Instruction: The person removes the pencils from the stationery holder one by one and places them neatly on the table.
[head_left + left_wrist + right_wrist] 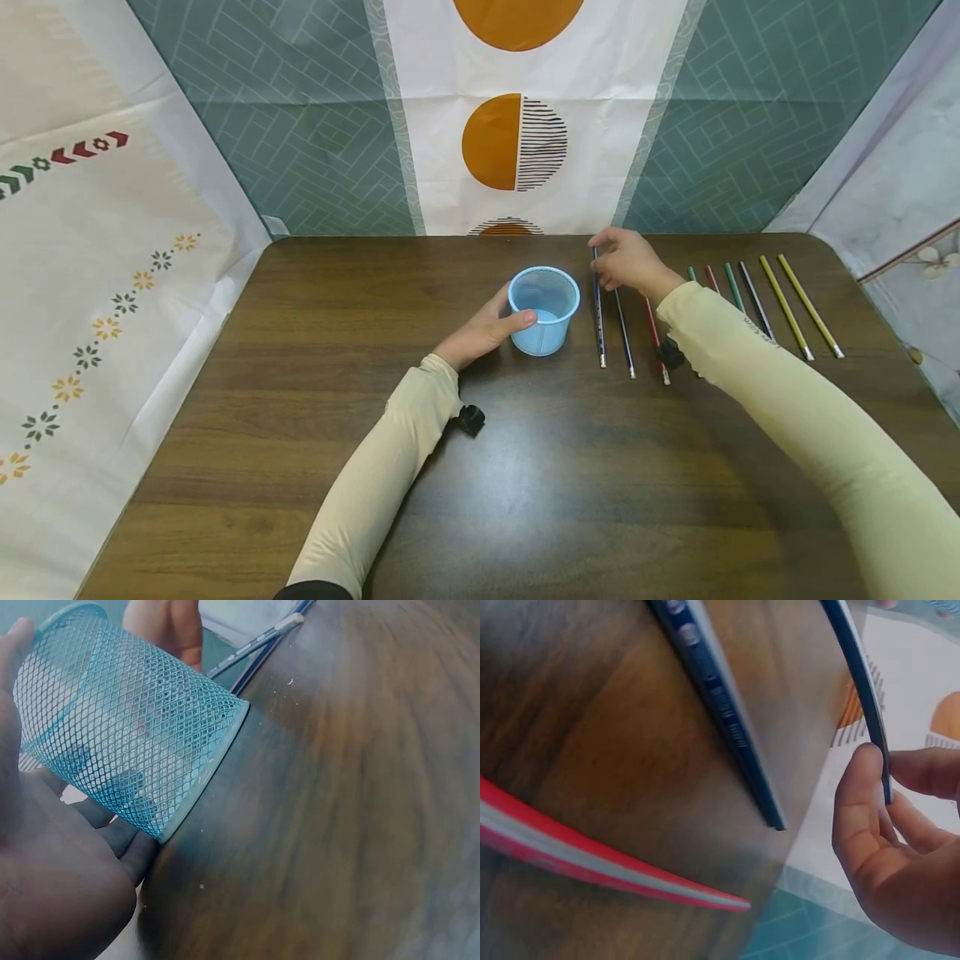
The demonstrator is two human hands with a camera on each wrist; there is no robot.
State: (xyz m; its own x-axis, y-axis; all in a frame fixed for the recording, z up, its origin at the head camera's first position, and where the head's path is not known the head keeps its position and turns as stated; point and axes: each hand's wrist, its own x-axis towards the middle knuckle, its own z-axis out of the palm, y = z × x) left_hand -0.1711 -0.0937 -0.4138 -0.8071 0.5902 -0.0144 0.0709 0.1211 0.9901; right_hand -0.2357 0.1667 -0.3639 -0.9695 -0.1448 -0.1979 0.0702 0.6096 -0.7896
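A light blue mesh pencil cup (542,337) stands upright on the table, with nothing visible inside. My left hand (483,327) holds its left side, thumb across the front near the rim; in the left wrist view the fingers curl round the mesh (135,712). To the right of the cup, my right hand (630,265) pinches the far end of a dark blue pencil (598,325) between thumb and fingers. The right wrist view shows this pinched pencil (861,675) clearly. Beside it lie a second dark blue pencil (623,333) and a red pencil (655,337).
Further right lie several more pencils, among them a green one (734,286), a dark one (756,302) and two yellow ones (786,307). My right forearm partly covers some. The brown wooden table (337,333) ends at a patterned cloth backdrop (322,158).
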